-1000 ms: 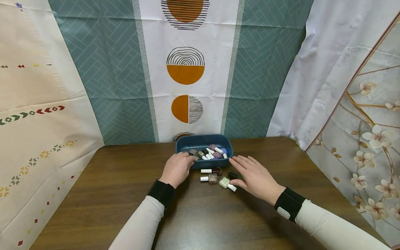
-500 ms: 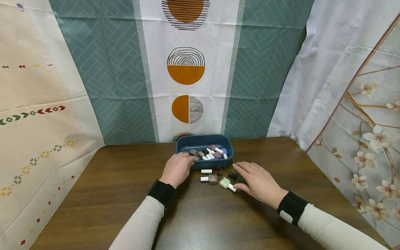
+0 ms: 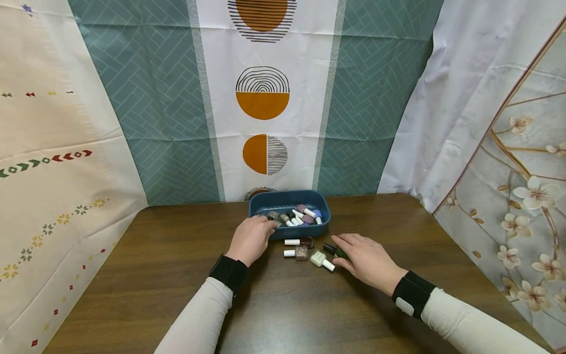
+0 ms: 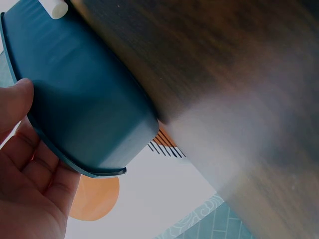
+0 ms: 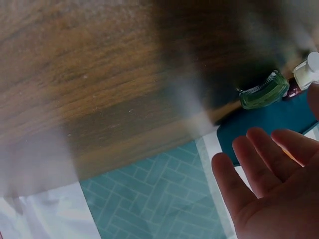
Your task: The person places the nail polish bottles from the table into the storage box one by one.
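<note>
The two hands are working well apart. The left hand point(image 3: 251, 239) is gripping the near left corner of the blue bin point(image 3: 297, 233), its thumb pressing inside the rim and its fingers curling against the outer side. The right hand point(image 3: 364, 258) is hovering at or over the dark green nail polish bottle point(image 3: 336, 251), its fingers extending loosely (the pictures are not settling whether it is touching the glass).

That bottle is lying on the desk point(image 3: 132, 275), in front of the bin's right corner, its black cap pointing towards the bin. Just beside it, the pale green nail polish bottle point(image 3: 317, 258) is lying with its white cap slanting towards the person. The dark red nail polish bottle point(image 3: 307, 242) is resting close to the bin's front wall, and the glittery nail polish bottle point(image 3: 301, 253) is lying on the near side of it; both are pointing their white caps left.

Inside the bin, more bottles are lying in a jumble: purple bottles point(image 3: 301, 208) and a blue bottle point(image 3: 317, 214) are sitting towards the right end, while brownish bottles point(image 3: 284, 217) are lying nearer the left hand. Behind the desk, a teal-and-white curtain point(image 3: 163, 108) is hanging.
</note>
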The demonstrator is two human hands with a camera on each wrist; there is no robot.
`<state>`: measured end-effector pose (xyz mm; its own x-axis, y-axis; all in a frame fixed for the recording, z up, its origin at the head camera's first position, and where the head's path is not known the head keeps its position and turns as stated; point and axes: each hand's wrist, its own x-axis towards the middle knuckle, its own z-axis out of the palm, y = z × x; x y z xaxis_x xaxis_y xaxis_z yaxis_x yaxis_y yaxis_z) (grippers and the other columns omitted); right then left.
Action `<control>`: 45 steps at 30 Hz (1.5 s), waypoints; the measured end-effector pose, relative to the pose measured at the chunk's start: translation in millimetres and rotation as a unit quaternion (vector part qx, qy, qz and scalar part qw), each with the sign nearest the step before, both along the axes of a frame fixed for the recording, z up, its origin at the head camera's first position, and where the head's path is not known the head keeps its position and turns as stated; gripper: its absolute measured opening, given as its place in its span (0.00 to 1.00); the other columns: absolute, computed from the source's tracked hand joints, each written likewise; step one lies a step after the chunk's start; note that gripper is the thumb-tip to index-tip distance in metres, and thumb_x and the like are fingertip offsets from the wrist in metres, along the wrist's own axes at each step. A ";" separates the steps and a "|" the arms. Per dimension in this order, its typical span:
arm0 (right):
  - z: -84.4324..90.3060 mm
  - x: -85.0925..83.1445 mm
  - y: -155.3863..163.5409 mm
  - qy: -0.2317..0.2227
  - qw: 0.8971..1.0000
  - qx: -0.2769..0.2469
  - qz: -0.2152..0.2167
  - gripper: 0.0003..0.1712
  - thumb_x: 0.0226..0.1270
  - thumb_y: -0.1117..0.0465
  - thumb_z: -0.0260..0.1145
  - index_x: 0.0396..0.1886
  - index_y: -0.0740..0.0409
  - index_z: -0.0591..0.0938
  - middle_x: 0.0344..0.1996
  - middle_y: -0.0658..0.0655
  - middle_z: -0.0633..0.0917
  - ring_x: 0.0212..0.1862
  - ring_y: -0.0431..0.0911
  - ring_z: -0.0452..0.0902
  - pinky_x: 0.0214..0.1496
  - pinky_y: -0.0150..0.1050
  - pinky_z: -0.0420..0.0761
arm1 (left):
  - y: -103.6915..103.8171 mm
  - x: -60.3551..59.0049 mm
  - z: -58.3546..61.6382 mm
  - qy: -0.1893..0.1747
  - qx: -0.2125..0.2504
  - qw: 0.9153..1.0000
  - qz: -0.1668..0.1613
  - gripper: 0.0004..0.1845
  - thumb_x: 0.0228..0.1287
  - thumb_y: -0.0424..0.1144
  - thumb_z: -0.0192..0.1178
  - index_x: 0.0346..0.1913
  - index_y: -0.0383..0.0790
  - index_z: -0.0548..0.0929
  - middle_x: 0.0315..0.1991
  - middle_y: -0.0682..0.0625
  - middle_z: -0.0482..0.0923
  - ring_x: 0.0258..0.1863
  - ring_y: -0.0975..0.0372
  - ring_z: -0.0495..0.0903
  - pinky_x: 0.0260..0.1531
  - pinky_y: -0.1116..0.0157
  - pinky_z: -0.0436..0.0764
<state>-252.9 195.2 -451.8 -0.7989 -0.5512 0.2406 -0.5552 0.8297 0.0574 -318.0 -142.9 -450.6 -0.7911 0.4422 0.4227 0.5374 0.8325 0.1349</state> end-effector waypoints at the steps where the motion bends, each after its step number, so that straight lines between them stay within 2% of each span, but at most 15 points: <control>1: -0.4 -0.5 -0.3 0.001 1.000 0.002 0.000 0.37 0.78 0.43 0.75 0.75 0.61 0.81 0.66 0.63 0.85 0.66 0.59 0.83 0.68 0.58 0.83 | 0.0 0.0 0.0 0.000 0.000 1.000 0.000 0.09 0.75 0.35 0.73 0.53 0.44 0.95 0.38 0.51 0.88 0.41 0.55 0.86 0.49 0.55 0.86; 10: -4.7 -4.8 -2.7 0.014 1.000 0.018 -0.007 0.32 0.74 0.48 0.79 0.69 0.62 0.85 0.59 0.61 0.88 0.58 0.55 0.85 0.60 0.54 0.87 | -0.4 -1.0 -1.3 0.011 -0.001 1.000 -0.004 0.09 0.75 0.35 0.73 0.53 0.43 0.95 0.37 0.50 0.88 0.41 0.54 0.86 0.49 0.54 0.86; 22: -7.5 -7.9 -5.9 0.009 1.000 0.025 -0.017 0.31 0.70 0.50 0.82 0.65 0.63 0.87 0.53 0.59 0.89 0.50 0.53 0.86 0.51 0.50 0.90 | -0.9 -0.3 0.2 0.005 0.007 1.000 -0.007 0.09 0.75 0.34 0.73 0.53 0.42 0.95 0.37 0.49 0.88 0.41 0.54 0.86 0.50 0.54 0.87; 45: -6.8 -6.9 -12.3 -0.001 0.999 0.016 -0.032 0.25 0.70 0.53 0.82 0.58 0.64 0.90 0.47 0.59 0.89 0.46 0.52 0.87 0.49 0.51 0.90 | -1.4 -0.6 -0.5 0.006 0.009 1.000 -0.013 0.09 0.75 0.34 0.73 0.54 0.41 0.95 0.38 0.50 0.88 0.42 0.53 0.87 0.49 0.54 0.86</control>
<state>-259.7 182.9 -458.6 -0.8330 -0.5071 0.2213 -0.5018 0.8609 0.0839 -318.6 -144.3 -451.1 -0.7743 0.4556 0.4392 0.5610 0.8153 0.1433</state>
